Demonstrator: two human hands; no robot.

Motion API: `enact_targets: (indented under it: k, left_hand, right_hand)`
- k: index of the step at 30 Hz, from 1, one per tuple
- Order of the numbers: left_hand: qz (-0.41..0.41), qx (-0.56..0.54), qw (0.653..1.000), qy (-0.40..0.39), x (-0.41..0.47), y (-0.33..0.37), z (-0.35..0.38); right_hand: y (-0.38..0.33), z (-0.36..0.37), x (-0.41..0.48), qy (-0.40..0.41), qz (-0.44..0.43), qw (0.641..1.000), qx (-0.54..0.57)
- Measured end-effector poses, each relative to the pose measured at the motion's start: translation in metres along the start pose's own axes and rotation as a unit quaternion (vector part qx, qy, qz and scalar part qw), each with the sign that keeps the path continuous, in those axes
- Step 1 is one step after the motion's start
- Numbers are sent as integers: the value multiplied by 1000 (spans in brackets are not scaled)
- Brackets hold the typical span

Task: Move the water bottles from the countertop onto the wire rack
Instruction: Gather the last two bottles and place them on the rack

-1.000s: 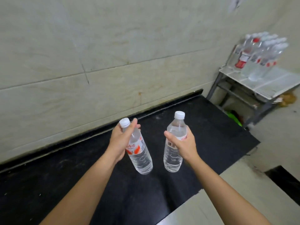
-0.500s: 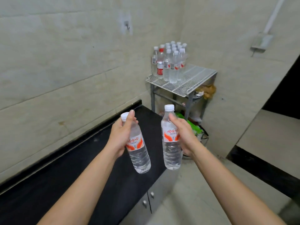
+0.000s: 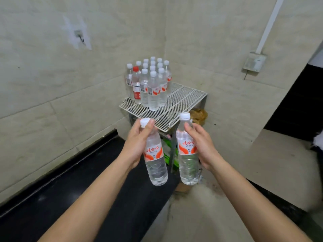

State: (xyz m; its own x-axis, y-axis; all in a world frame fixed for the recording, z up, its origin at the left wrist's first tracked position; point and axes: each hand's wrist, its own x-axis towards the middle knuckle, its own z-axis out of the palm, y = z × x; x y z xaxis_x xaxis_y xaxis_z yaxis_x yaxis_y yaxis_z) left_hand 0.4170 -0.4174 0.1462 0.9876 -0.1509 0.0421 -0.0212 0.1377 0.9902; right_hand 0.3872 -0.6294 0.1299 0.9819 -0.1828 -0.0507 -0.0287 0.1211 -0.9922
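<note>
Clear bottles in curled fingers

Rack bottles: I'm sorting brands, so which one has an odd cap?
The red-capped bottle near the cluster's left edge; all others on the rack have white caps.

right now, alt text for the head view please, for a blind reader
A person's left hand and right hand each hold a clear water bottle, left bottle tilted, right bottle upright, before a white wire rack. A cluster of bottles stands at its back-left; a black countertop lies below.
</note>
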Motion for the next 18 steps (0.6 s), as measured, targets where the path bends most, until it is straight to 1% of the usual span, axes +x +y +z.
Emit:
enact_targets:
  k: [4, 8, 11, 14, 18]
  left_hand:
    - [17, -13, 1000, -16, 67, 7, 45]
    - [31, -7, 1000, -4, 119, 7, 86]
    - [44, 6, 999, 11, 155, 3, 113]
    - [61, 14, 997, 42, 191, -6, 136]
    - [119, 57, 986, 98, 234, -7, 168]
  right_hand:
    - [-25, -35, 56, 32, -60, 994, -91]
    - [-38, -70, 104, 53, -102, 987, -108]
    - [-41, -99, 147, 47, -107, 987, -113]
    - [-37, -127, 195, 35, -124, 986, -108]
    - [-45, -155, 262, -29, -160, 978, -132]
